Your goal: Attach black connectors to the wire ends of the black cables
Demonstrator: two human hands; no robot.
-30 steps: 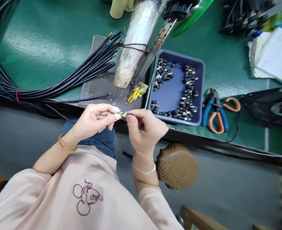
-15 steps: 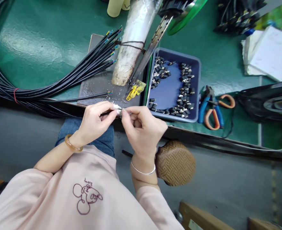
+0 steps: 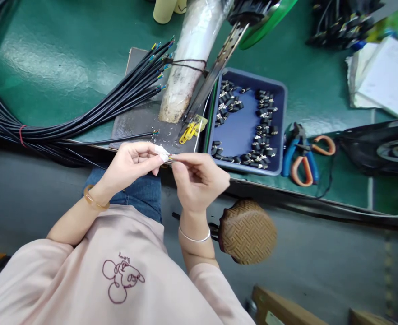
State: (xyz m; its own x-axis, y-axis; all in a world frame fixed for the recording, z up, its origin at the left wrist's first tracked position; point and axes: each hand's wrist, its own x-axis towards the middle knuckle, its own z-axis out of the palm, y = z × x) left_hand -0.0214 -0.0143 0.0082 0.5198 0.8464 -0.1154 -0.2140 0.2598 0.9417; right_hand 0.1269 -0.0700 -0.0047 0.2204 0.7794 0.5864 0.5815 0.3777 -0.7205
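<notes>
My left hand (image 3: 131, 163) is closed in a pinch at the table's front edge, white coverings on its fingertips. Between the fingertips shows a small yellowish wire end (image 3: 170, 158), apparently from a black cable that runs behind the hand. My right hand (image 3: 199, 178) pinches this same small end from the other side, thumb and forefinger together; its exact shape is mostly hidden. Just beyond, one black cable (image 3: 131, 137) with bared coloured wires lies on a grey plate (image 3: 138, 118). A yellow clip-like piece (image 3: 189, 132) sits at the foot of a slanted metal bar (image 3: 215, 67).
A bundle of black cables (image 3: 84, 121) sweeps in from the left. Right of the bar stands a blue tray (image 3: 284, 131) holding several small black plug parts (image 3: 265, 131). Blue-handled pliers (image 3: 298, 140), orange-handled scissors (image 3: 302, 174) and papers (image 3: 388, 76) lie farther right. A woven-pattern stool (image 3: 248, 232) stands below.
The left hand's fingers have opened out somewhat behind the pinch. My right wrist has shifted slightly left, and the right forefinger is straighter. Both hands stay together at the table edge.
</notes>
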